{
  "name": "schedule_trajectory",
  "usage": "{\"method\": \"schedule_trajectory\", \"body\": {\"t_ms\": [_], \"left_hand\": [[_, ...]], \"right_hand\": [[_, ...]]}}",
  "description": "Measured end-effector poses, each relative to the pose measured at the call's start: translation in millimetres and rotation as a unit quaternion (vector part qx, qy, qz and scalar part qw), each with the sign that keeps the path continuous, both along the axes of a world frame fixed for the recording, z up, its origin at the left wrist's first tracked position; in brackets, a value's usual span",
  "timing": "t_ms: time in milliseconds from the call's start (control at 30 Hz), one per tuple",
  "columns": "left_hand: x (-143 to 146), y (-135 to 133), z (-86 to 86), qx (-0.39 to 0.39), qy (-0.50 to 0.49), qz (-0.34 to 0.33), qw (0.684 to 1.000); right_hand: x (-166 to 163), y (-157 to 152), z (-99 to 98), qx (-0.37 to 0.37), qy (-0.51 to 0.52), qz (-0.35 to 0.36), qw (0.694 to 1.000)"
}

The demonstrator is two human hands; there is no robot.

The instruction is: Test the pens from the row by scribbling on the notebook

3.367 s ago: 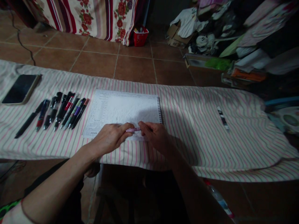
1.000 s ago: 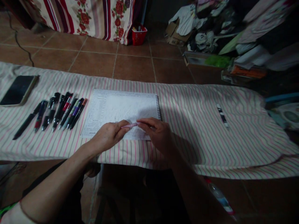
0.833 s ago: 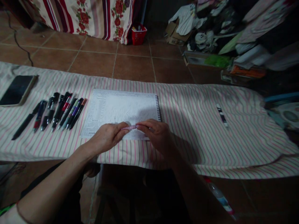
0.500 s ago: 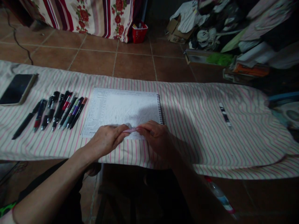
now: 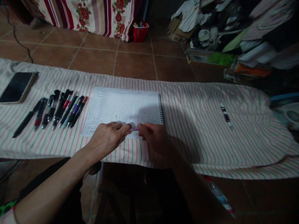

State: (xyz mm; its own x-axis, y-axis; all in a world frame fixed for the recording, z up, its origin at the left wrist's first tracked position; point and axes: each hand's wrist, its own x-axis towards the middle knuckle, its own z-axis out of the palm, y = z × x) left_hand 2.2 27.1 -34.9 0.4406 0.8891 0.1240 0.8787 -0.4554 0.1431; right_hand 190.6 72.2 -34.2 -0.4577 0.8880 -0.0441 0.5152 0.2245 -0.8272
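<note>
Between my hands is a slim pale-purple pen [image 5: 135, 128], held level just above the near edge of the notebook. My left hand [image 5: 111, 133] has its fingers closed on the left end. The other end is pinched by my right hand [image 5: 153, 135], thumb against fingers. Most of the pen is hidden by the fingers. Beneath lies a spiral notebook [image 5: 130, 104] with a printed, handwritten sheet, its wire coil on the right. My hands cast a shadow across the page.
Several pens [image 5: 63, 109] lie in a row left of the notebook. A phone [image 5: 17, 87] rests at far left. One black-and-white pen [image 5: 225, 115] lies alone on the right of the striped cloth [image 5: 191, 124]. A plastic bottle [image 5: 219, 196] is on the floor below.
The left fingers have shifted slightly right and lie more over the pen, so less of it shows. The right hand has moved a little, still pinching. The other things have stayed in place.
</note>
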Motion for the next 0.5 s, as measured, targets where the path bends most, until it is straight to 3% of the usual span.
{"method": "schedule_trajectory", "body": {"t_ms": [167,300,400,500], "left_hand": [[5.1,1.8,-0.5,0.0,-0.027,0.028,0.999],[7.1,4.9,1.3,-0.07,-0.107,0.07,0.989],[6.6,6.6,1.8,-0.154,-0.2,0.099,0.963],[7.3,6.3,-2.5,-0.235,-0.325,0.123,0.908]], "right_hand": [[-2.9,3.1,-2.4,-0.031,0.023,-0.025,0.999],[-5.8,4.9,-5.4,-0.061,0.072,-0.07,0.993],[-5.3,5.8,-5.0,-0.086,0.139,-0.1,0.981],[-3.8,7.2,-4.5,-0.093,0.194,-0.129,0.968]]}}
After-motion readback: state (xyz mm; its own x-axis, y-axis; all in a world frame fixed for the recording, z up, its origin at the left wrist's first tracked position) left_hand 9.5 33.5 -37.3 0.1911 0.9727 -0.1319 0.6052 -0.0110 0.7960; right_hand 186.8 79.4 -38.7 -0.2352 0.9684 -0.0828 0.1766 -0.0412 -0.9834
